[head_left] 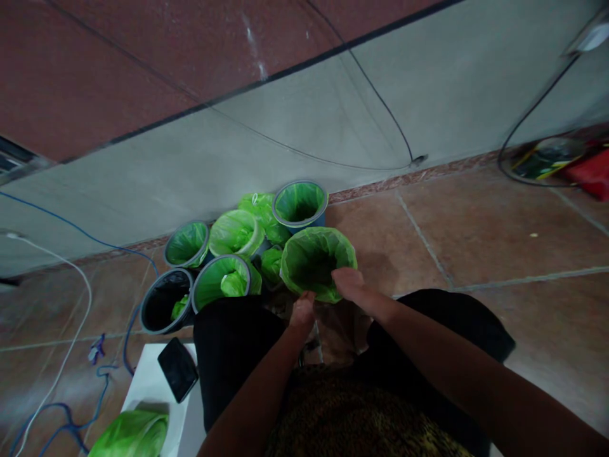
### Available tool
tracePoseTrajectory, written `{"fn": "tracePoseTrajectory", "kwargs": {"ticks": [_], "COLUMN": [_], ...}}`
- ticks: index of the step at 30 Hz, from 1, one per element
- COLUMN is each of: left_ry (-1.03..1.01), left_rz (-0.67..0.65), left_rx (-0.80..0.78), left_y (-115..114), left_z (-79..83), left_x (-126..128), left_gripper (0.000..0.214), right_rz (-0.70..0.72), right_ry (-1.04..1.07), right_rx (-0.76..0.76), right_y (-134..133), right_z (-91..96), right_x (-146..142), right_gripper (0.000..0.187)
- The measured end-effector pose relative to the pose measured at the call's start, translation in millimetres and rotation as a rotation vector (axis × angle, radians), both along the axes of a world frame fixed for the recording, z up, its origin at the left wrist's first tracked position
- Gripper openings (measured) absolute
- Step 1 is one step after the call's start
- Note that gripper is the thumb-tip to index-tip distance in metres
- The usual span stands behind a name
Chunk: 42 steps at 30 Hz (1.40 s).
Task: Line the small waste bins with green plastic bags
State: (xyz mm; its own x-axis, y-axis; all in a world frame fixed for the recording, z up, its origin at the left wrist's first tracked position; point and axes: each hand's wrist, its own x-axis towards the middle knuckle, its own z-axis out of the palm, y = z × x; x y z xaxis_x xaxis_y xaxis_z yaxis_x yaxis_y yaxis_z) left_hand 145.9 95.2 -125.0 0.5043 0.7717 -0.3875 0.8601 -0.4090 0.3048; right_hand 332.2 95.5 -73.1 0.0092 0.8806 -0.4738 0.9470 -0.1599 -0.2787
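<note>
A round trash bin lined with a green plastic bag (309, 254) stands in front of my knees, its mouth facing up. The bag is folded out over the rim. My left hand (303, 310) is closed on the bag at the near edge of the rim. On the near right side of the same rim lies my right hand (349, 283), its fingers curled over the bag's edge and partly hidden. Right behind this bin is another grey-rimmed bin (304, 223) with a green liner.
More lined bins stand left: one with its bag over the rim (219, 236), a grey-rimmed one (196, 295) and a black-lined one (147, 309). A phone (177, 369) and a green bag bundle (130, 435) lie on a white surface (143, 374). Cables (71, 419) cross the floor.
</note>
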Motion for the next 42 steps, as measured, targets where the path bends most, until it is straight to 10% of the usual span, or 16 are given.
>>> {"fn": "tracePoseTrajectory", "kwargs": {"ticks": [11,29,42], "left_ry": [0.022,-0.004,0.118], "left_rz": [0.003,-0.067,-0.312], "left_rx": [-0.019,-0.026,-0.043], "left_y": [1.0,10.3,80.2], "left_z": [1.9,-1.3,15.6], "left_x": [3.1,-6.2,-35.0], "left_gripper": [0.033,0.035,0.037], "right_rz": [0.311,0.33,0.166], "right_ry": [0.141,0.119,0.187], "right_rx": [0.144,0.098,0.139], "right_y": [-27.1,-21.2,-11.7], "right_z": [0.5,-32.4,0.1], "right_x": [-24.8,-16.7,1.1], "right_gripper": [0.029,0.025,0.038]}}
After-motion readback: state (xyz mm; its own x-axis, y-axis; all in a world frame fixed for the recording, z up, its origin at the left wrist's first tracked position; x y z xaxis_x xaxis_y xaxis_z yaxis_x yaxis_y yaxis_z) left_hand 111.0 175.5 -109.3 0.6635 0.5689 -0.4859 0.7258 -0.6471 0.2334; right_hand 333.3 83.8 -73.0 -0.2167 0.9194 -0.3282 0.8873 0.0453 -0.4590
